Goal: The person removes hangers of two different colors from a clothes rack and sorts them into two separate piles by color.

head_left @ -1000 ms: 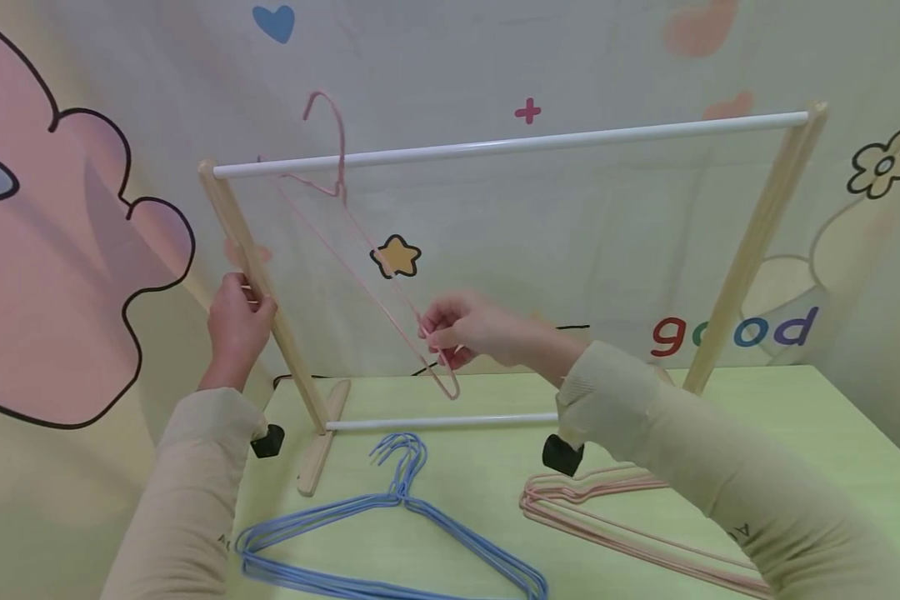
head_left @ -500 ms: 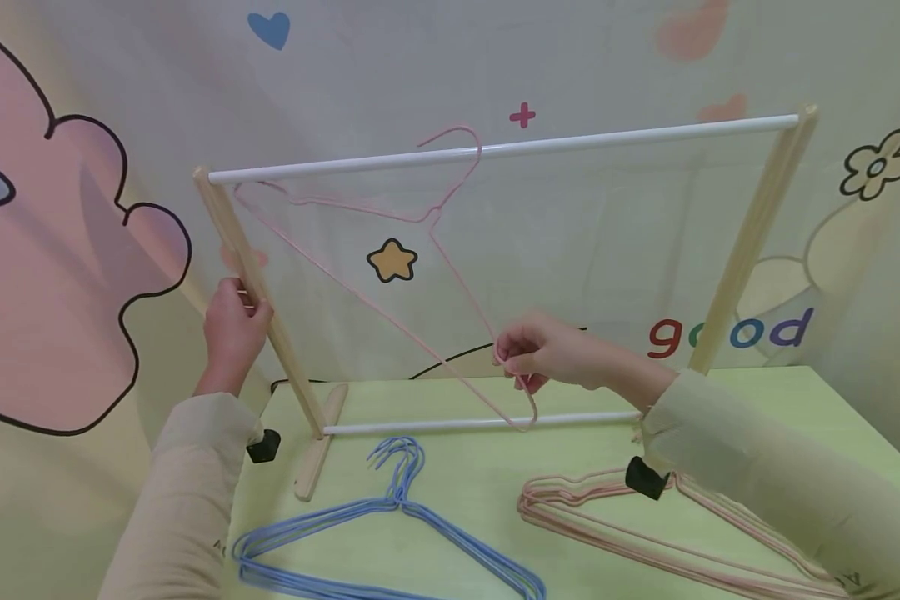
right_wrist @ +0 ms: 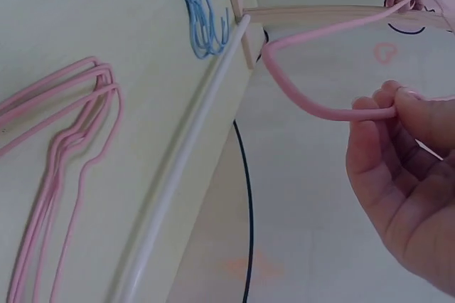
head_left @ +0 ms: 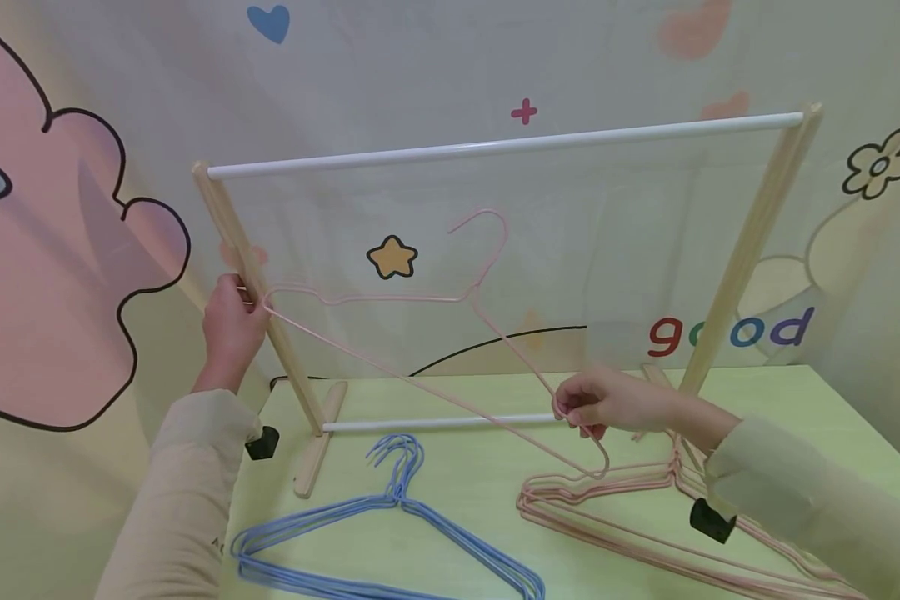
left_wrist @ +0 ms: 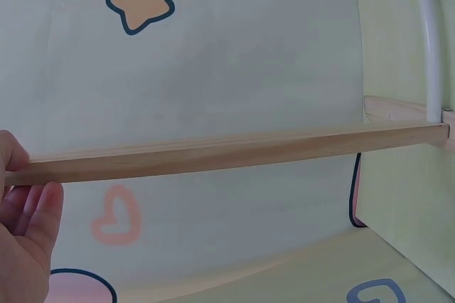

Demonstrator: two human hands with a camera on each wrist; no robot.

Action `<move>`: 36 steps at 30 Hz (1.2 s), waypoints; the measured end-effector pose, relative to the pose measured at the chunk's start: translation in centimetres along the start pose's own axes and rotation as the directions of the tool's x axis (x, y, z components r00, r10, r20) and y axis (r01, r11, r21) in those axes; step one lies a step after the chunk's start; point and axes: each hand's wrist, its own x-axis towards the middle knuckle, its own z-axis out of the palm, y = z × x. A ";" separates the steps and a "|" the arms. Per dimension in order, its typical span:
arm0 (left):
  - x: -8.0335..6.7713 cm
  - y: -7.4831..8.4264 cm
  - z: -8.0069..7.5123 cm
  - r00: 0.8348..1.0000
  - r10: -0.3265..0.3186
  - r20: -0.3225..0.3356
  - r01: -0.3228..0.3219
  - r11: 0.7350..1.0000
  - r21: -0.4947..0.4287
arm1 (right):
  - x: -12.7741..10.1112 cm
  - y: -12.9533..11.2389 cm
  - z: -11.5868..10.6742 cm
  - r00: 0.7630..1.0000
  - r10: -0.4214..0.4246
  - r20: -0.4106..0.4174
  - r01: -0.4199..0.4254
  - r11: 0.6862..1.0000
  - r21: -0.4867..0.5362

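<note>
My right hand pinches a pink hanger near its right corner. In the right wrist view, the thumb and fingertips hold its pink bar. The hanger is tilted, its hook below the rack's white top rail and apart from it. Its far corner overlaps the left upright in the head view; whether they touch I cannot tell. My left hand grips that wooden left upright. The left wrist view shows fingers and thumb on either side of the upright.
Several blue hangers lie stacked on the pale green table, left of centre. A stack of pink hangers lies to the right, partly under my right arm. The rack's right upright and lower white rail stand behind them.
My right hand has moved right and down with the pink hanger. Its hook has gone from above the top rail to below it. The left hand keeps its grip on the upright.
</note>
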 end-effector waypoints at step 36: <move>-0.1 0.3 -0.3 0.998 -0.045 0.053 0.046 0.999 -0.021 | 5.0 6.3 13.1 0.941 0.057 0.333 -0.145 0.959 0.245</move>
